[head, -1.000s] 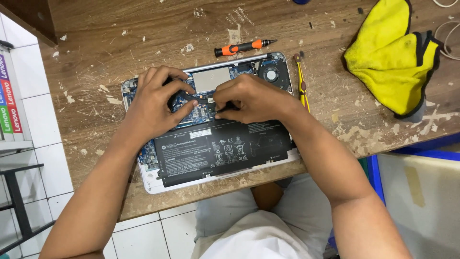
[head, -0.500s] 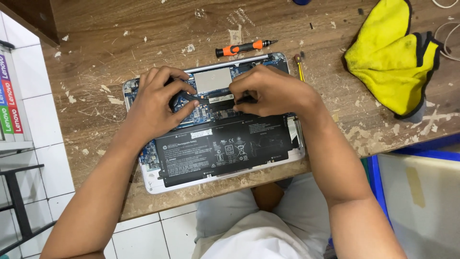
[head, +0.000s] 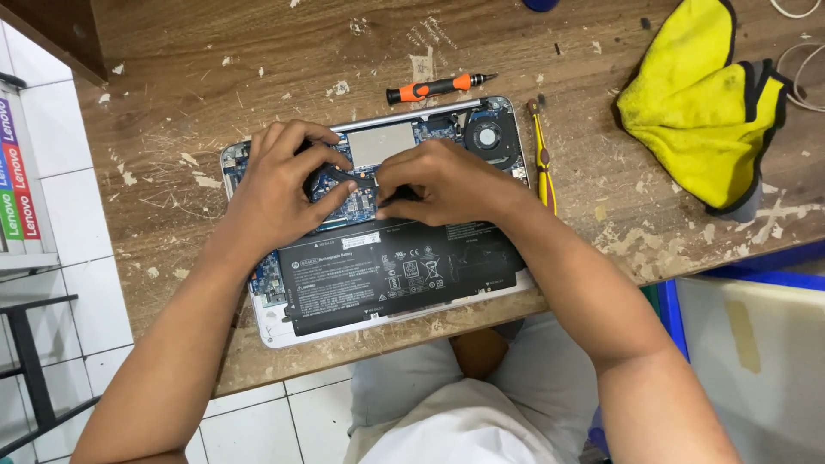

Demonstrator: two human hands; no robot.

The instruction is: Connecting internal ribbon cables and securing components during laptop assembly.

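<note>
Opened laptop [head: 378, 249] lies base-up on the bench [head: 215, 94], bottom cover off, black battery [head: 400, 271] nearest me, fan [head: 488, 137] at the far right corner. My left hand [head: 279, 185] rests curled on the board, fingers [head: 331, 159] touching a dark part by the heat pipe. My right hand [head: 434, 180] pinches something small at the board's middle; what exactly, I cannot tell. Judging by this: opened up, battery in place, board work under way. Orange screwdriver [head: 434, 87] and yellow tool [head: 542, 155] lie idle; yellow cloth [head: 696, 94] well apart.
</note>
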